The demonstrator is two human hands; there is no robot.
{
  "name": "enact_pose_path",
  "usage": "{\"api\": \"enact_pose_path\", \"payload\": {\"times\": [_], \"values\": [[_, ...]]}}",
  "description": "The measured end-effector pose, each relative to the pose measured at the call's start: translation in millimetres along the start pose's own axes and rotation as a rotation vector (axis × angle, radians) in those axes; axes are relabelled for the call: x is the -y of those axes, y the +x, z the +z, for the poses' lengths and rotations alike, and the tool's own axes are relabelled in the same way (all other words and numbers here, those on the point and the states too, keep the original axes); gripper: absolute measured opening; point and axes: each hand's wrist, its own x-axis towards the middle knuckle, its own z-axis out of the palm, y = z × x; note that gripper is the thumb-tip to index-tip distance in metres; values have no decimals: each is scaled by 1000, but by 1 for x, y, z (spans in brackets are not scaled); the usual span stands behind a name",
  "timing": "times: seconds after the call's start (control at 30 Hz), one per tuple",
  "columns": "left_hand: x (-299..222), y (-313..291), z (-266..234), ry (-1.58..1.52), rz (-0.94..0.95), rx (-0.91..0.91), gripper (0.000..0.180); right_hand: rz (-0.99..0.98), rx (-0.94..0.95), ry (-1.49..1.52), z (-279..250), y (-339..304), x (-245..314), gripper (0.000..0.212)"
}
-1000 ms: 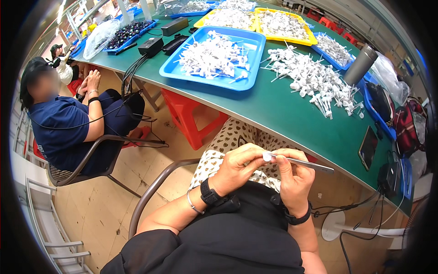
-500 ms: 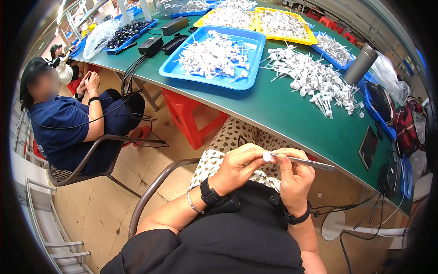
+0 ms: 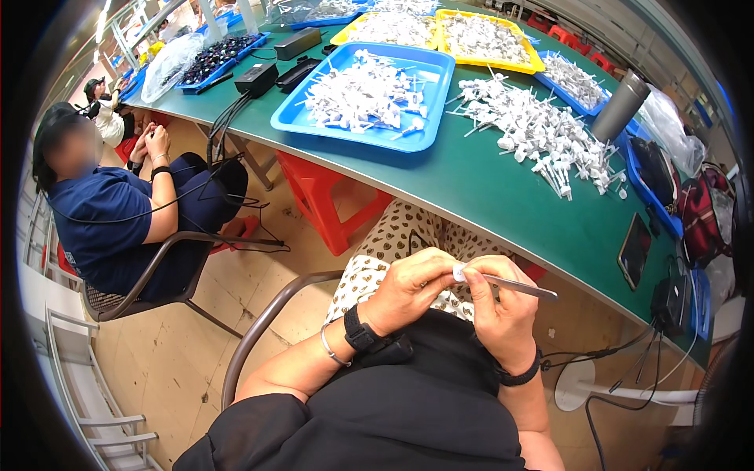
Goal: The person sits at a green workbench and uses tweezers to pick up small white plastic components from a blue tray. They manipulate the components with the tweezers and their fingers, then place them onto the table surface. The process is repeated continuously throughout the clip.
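Over my lap, my left hand [image 3: 408, 289] pinches a small round white plastic piece [image 3: 459, 273] between thumb and fingertips. My right hand [image 3: 504, 312] is closed around slim silver tweezers [image 3: 522, 288], whose broad end sticks out to the right. Its thumb tip meets the white piece, and the tweezers' points are hidden there by the fingers. On the green table [image 3: 377, 174] lies a loose pile of similar white stemmed pieces [image 3: 542, 133]. A blue tray [image 3: 314, 135] to its left holds more of them.
Yellow trays [image 3: 538, 64] of white pieces stand farther back. A grey flask [image 3: 620, 107], a phone [image 3: 633, 250] and black cables lie to the right. A red stool [image 3: 314, 196] is under the table edge. At left sits a co-worker [image 3: 110, 196] in a chair.
My right hand and the tweezers have shifted slightly left, and the right thumb now touches the white piece. My left hand stays nearly in place.
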Motion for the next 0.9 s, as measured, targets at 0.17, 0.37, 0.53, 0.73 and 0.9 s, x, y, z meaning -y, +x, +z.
{"api": "enact_pose_path", "payload": {"times": [0.17,0.37,0.53,0.73,0.9], "values": [[3,1,-2,-44,-38,6,17,51,64,48,-6,1,0,6],[-7,4,-12,-188,-133,-30,16,226,-180,602,2,-7,-14,10],[-8,4,-13,-94,-96,-41,16,376,-77,663,8,-10,-21,14],[3,0,-8,-249,-175,-124,18,606,165,669,17,-13,-18,23],[-6,2,-7,-176,-223,-95,22,638,151,765,21,-15,-24,17]]}}
